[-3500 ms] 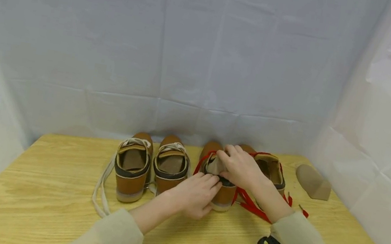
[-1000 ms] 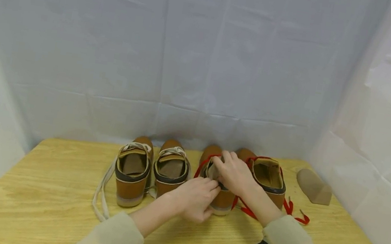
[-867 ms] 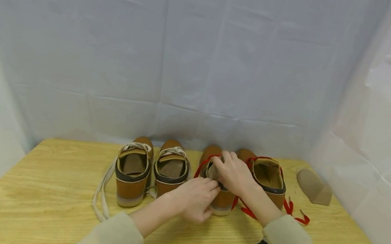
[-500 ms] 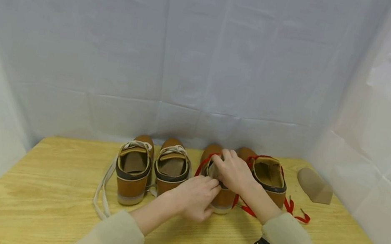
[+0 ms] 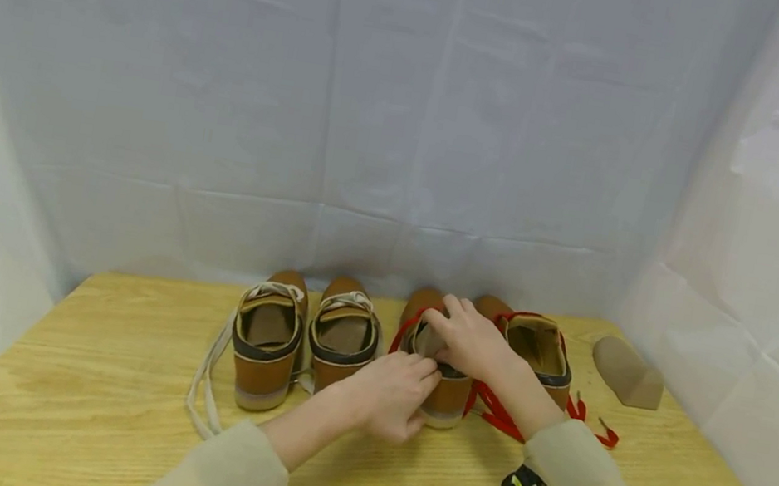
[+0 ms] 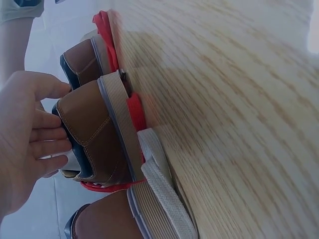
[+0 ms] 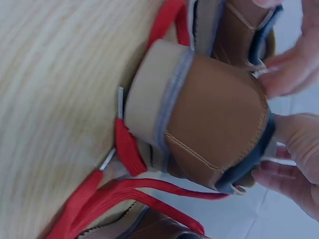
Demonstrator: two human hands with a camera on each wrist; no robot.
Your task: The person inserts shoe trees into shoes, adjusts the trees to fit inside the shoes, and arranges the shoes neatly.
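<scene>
Both hands, left hand (image 5: 388,392) and right hand (image 5: 472,344), curl their fingers (image 6: 47,134) around the red-laced shoe (image 5: 435,351) collar, hiding its opening.

I am looking at a light wooden bench (image 5: 76,364) with visible grain, closed in behind and at both sides by white sheeting. Four brown shoes stand in a row along its far edge, heels toward me: a pair with cream laces (image 5: 267,338), whose laces trail loose onto the wood at the left, and just beside it a pair with red laces (image 5: 539,354), whose red laces (image 5: 500,415) lie spread on the surface. A tan insole (image 5: 627,371) lies apart near the far right corner.
</scene>
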